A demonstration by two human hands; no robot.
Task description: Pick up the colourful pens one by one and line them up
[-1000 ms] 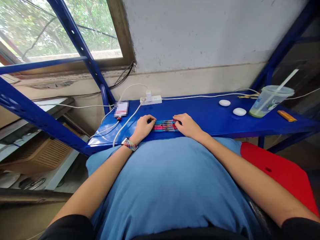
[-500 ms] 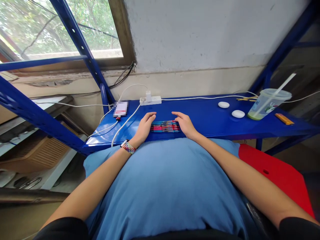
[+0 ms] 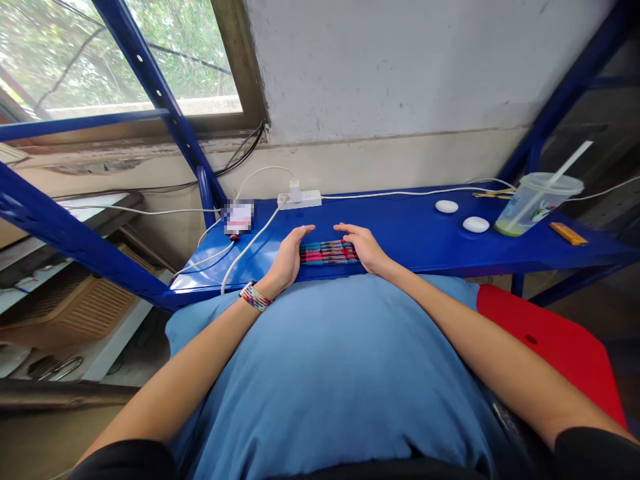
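Observation:
Several pens (image 3: 327,253) with blue and red parts lie side by side in a row on the blue tabletop (image 3: 395,233), near its front edge. My left hand (image 3: 289,259) stands at the left ends of the pens, palm facing inward and fingers stretched out. At the right ends is my right hand (image 3: 367,248), its fingers extended toward the left and its palm side at the pen ends. Both hands are open, one on each side of the row, and neither is wrapped round a pen. A woven multicoloured wristband (image 3: 256,297) is on my left wrist.
A white power strip (image 3: 300,199) with cables lies behind the pens; a pixelated box (image 3: 239,218) is at left. Two white oval objects (image 3: 475,225), a plastic cup (image 3: 533,205) with a straw and an orange packet (image 3: 568,234) are at right. A red stool (image 3: 555,340) stands below.
My left hand has turned more upright against the left pen ends. My right hand's fingers have shifted slightly left over the right ends. The pens remain in their row.

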